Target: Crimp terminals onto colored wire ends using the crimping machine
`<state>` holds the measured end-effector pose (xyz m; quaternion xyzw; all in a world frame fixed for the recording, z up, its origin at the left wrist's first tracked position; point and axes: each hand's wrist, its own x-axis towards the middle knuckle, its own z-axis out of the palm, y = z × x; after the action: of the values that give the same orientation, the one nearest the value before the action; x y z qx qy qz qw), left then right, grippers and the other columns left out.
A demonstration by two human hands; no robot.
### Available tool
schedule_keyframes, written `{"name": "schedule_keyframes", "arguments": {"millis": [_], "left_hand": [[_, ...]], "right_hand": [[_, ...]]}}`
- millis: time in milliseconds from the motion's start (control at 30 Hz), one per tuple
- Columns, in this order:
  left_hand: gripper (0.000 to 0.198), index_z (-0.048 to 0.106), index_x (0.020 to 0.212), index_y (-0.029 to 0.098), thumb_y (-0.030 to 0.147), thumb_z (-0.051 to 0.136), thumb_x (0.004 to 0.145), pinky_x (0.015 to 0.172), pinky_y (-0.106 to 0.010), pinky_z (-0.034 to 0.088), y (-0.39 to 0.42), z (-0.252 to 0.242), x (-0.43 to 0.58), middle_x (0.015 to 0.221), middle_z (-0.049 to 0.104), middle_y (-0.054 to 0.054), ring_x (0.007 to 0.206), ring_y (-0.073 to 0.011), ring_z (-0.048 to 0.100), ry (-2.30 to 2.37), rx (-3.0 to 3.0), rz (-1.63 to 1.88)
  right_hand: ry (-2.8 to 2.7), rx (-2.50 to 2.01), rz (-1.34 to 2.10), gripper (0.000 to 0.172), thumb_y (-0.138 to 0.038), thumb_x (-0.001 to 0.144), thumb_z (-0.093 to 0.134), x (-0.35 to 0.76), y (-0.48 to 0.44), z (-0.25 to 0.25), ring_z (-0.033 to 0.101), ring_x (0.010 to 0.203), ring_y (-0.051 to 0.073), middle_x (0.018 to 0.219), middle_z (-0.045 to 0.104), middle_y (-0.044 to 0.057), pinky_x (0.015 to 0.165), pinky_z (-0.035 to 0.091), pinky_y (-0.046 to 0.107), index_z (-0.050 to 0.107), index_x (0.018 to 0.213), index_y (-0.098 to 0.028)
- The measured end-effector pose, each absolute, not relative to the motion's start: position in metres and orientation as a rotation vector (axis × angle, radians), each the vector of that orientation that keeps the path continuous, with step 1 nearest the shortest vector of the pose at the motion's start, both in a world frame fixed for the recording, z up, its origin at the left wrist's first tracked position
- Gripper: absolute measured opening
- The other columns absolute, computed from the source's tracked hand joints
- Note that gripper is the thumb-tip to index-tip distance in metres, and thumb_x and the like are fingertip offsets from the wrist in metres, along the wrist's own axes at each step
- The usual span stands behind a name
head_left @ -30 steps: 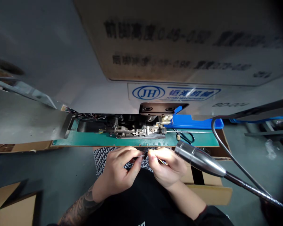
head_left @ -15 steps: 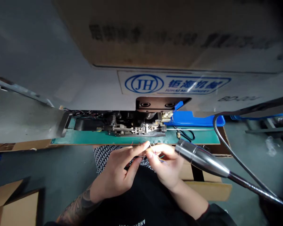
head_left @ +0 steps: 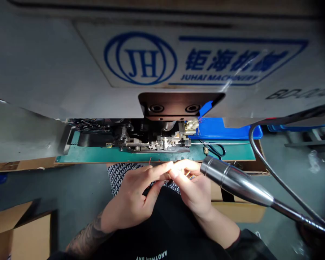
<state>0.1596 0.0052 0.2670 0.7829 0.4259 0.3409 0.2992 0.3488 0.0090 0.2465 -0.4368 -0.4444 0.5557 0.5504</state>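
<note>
My left hand (head_left: 135, 196) and my right hand (head_left: 192, 189) meet fingertip to fingertip just below the green table edge (head_left: 97, 156). Both pinch a bundle of thin coloured wires (head_left: 188, 176); a red strand (head_left: 150, 160) sticks up beside the left fingers. The metal crimping mechanism (head_left: 154, 141) of the grey machine (head_left: 43, 72) sits straight ahead of the hands, a short way above them. Under the hands lies a black-and-white patterned cloth (head_left: 119, 173).
A chrome lamp head (head_left: 230, 178) on a flexible black neck (head_left: 281, 180) reaches in from the right, close to my right hand. A blue tray (head_left: 227, 131) stands behind the mechanism. Cardboard boxes (head_left: 18, 231) sit at the lower left and under the table.
The view has moved closer to the machine. Both hands have risen slightly toward the table edge, still pinching the wires together.
</note>
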Motion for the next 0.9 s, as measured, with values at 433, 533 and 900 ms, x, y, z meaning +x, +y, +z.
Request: {"name": "schedule_keyframes", "arguments": {"millis": [433, 533, 900], "left_hand": [[0.058, 0.057, 0.160, 0.027, 0.007, 0.063, 0.105, 0.097, -0.026, 0.066, 0.008, 0.271, 0.163, 0.131, 0.082, -0.006, 0.105, -0.0146, 0.081, 1.078, 2.020, 0.909], [0.059, 0.057, 0.160, 0.027, 0.007, 0.062, 0.105, 0.096, -0.025, 0.065, 0.009, 0.272, 0.164, 0.129, 0.082, -0.006, 0.105, -0.0142, 0.081, 1.076, 2.024, 0.910], [0.061, 0.054, 0.163, 0.027, 0.007, 0.060, 0.106, 0.090, -0.026, 0.065, 0.011, 0.274, 0.164, 0.127, 0.082, -0.006, 0.100, -0.0144, 0.078, 1.075, 2.038, 0.913]], "right_hand": [[-1.003, -0.980, 1.413, 0.009, -0.029, 0.101, 0.080, 0.356, 0.004, 0.241, 0.078, 0.079, 0.023, 0.087, 0.083, 0.002, 0.078, 0.069, 0.035, 0.088, 0.097, -0.030], [-1.019, -1.003, 1.395, 0.008, -0.029, 0.101, 0.081, 0.358, 0.003, 0.237, 0.077, 0.079, 0.024, 0.087, 0.082, 0.002, 0.079, 0.069, 0.037, 0.088, 0.098, -0.030], [-1.094, -1.006, 1.365, 0.011, -0.027, 0.102, 0.079, 0.358, 0.003, 0.233, 0.076, 0.078, 0.022, 0.088, 0.082, 0.001, 0.077, 0.069, 0.034, 0.088, 0.103, -0.033]]}}
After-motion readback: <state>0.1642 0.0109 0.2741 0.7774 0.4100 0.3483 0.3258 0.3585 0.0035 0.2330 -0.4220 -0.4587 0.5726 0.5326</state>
